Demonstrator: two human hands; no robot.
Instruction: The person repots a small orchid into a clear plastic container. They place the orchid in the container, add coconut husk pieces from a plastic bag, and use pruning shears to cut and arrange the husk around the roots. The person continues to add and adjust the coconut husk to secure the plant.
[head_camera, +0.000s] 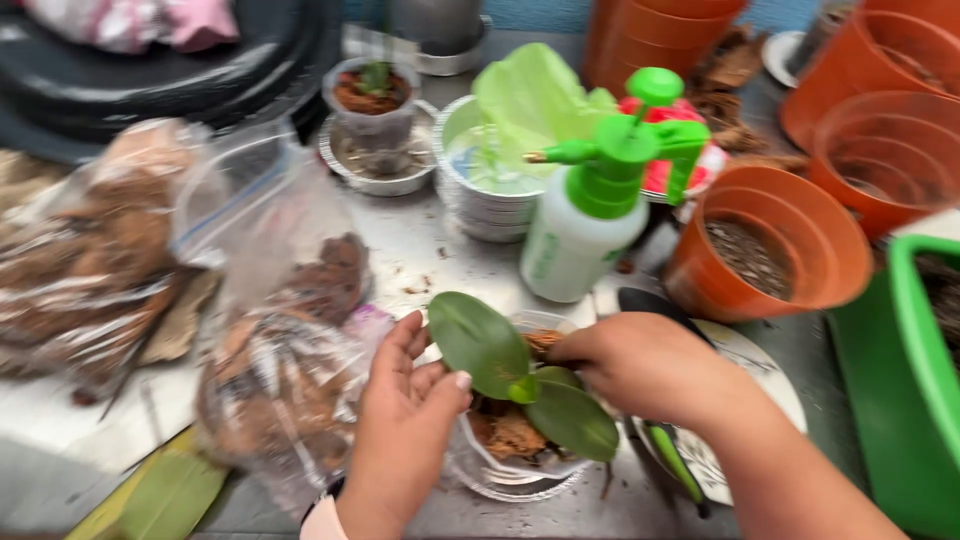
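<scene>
My left hand (405, 420) cups the clear plastic pot (515, 470) near the table's front edge, while my right hand (640, 365) presses bark beside the orchid (520, 375).

Two bare hands show, the left hand (400, 420) and the right hand (640, 365), both beside the clear plant pot (515, 470). No rings or gloves show on either, and the nails are short and pale. Below the pot's left side, a pale pink cuff (318, 518) edges the left wrist; the right forearm is uncovered
</scene>
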